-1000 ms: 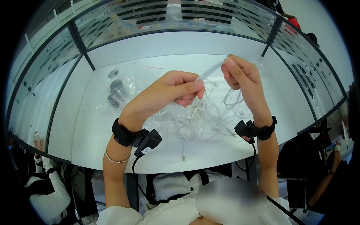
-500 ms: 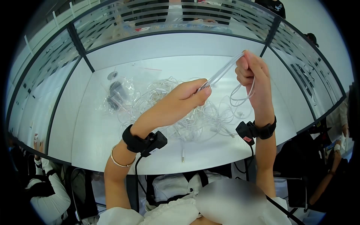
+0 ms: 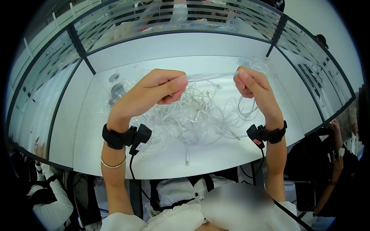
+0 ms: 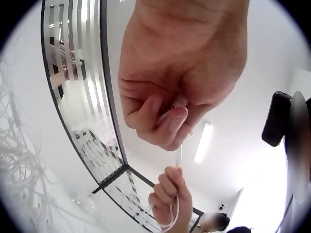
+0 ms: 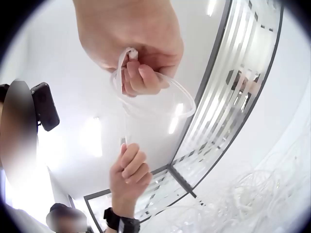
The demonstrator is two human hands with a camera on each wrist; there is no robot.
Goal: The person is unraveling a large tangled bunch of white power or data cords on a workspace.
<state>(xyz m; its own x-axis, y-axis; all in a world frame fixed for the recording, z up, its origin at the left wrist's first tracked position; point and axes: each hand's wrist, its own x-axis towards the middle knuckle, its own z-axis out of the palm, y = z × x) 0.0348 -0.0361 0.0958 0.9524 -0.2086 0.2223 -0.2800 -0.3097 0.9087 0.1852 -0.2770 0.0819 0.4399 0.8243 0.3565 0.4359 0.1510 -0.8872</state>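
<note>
A white cable (image 3: 212,76) stretches in several strands between my two hands, above the desk. My left hand (image 3: 163,87) grips one end of the strands, fingers curled; in the left wrist view a white cable piece (image 4: 180,103) shows among its fingers. At the other end my right hand (image 3: 254,85) pinches the strands. Loops of the same cable (image 5: 187,99) hang around the right fingers in the right wrist view. Below both hands lies a tangled pile of white cables (image 3: 192,115).
Clear plastic packaging with dark contents (image 3: 116,91) lies left of the pile. One cable plug (image 3: 187,159) points toward the desk's front edge. A low white wall (image 3: 177,46) topped by striped glass panels encloses the desk (image 3: 92,146).
My left hand first moved right and then back left, and the strands now run nearly level. The right hand rose, then came down slightly. Both have kept hold of the cable.
</note>
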